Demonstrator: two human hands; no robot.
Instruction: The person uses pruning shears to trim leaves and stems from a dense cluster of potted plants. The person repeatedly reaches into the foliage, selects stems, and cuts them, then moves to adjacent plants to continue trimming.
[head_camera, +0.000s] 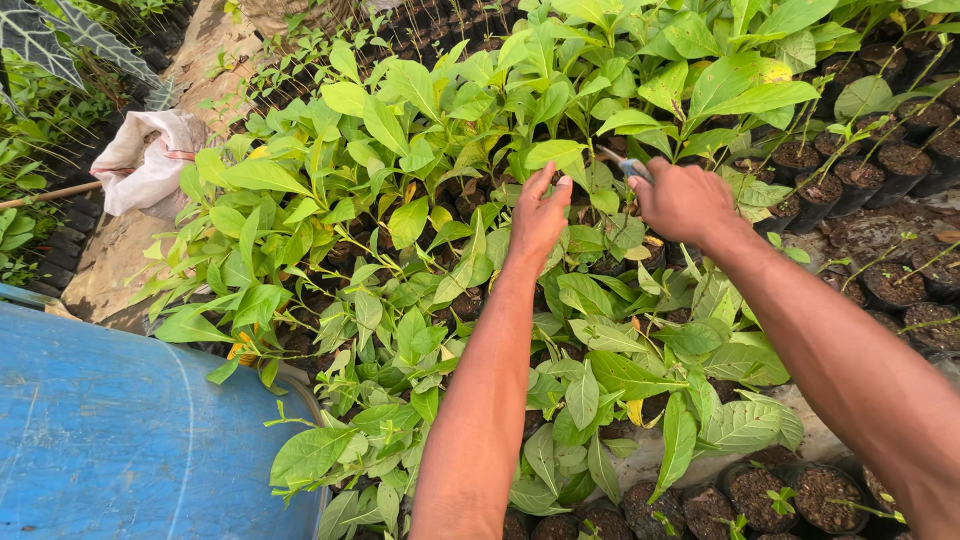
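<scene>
My left hand (538, 213) reaches out over a dense bed of green seedlings (420, 250), fingers pinched around a thin stem just below a leaf (556, 153). My right hand (683, 200) is closed around a small tool with a grey handle (630, 166), whose tip points toward the same stem. The tool's working end is partly hidden by leaves. Both forearms stretch out from the lower edge of the view over the plants.
Black nursery bags of soil (880, 170) fill the right side and the bottom edge (790, 495), some with small shoots. A blue drum lid (120, 430) lies at lower left. A white sack (150, 160) rests on a dirt path (205, 60) at upper left.
</scene>
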